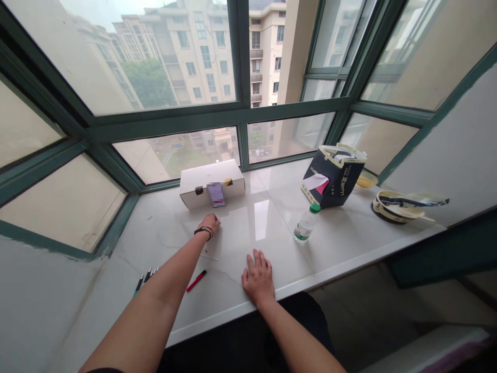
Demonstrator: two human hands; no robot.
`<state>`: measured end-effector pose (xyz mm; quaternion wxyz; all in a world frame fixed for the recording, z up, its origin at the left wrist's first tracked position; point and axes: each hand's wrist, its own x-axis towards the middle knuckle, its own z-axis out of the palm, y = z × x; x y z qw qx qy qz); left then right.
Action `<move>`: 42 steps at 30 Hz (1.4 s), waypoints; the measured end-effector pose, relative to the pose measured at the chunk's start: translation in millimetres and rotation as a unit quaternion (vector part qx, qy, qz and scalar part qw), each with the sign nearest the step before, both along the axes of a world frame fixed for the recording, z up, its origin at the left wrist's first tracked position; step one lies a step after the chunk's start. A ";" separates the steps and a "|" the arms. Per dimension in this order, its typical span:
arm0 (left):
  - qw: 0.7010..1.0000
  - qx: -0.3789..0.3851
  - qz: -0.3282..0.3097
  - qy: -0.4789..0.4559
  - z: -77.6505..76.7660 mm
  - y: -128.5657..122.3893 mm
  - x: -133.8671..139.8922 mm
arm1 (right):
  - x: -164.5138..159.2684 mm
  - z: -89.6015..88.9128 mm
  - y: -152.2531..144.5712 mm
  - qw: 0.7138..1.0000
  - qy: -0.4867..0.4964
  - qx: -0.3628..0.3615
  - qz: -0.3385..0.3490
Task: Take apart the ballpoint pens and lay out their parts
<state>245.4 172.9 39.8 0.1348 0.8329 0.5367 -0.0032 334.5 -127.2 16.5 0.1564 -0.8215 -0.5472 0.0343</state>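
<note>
My left hand [210, 223], with bands around its wrist, reaches forward to just in front of a white box [194, 181]. Its fingers are curled together, and whatever they may hold is too small to make out. My right hand [258, 278] lies palm down near the front edge of the white marbled countertop [236, 243], fingers stretched out and holding nothing. A red pen [196, 281] with a black end lies below my left wrist. Close to it are a thin white stick [209, 257] and a tiny dark piece [206, 250].
A purple blurred item [216, 195] leans against the box. Several pens [146, 276] lie partly behind my left forearm. To the right stand a clear bottle [304, 226] with a green cap, a dark paper bag [333, 178], a yellowish bowl [365, 180] and a takeaway bowl [396, 210].
</note>
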 end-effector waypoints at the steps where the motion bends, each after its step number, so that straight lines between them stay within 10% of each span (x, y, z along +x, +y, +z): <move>1: 1.000 0.002 0.001 0.001 -0.9 -0.3 2.3 | 0.1 -0.1 0.1 1.000 0.001 0.000 -0.001; 24: 0.998 0.061 -0.031 0.001 -0.1 -25.1 -13.9 | -1.2 1.7 -0.6 1.000 0.002 -0.004 -0.004; 42: 0.999 0.032 -0.013 -0.027 0.4 24.4 -32.1 | 0.1 2.9 -0.6 1.000 0.006 -0.006 0.002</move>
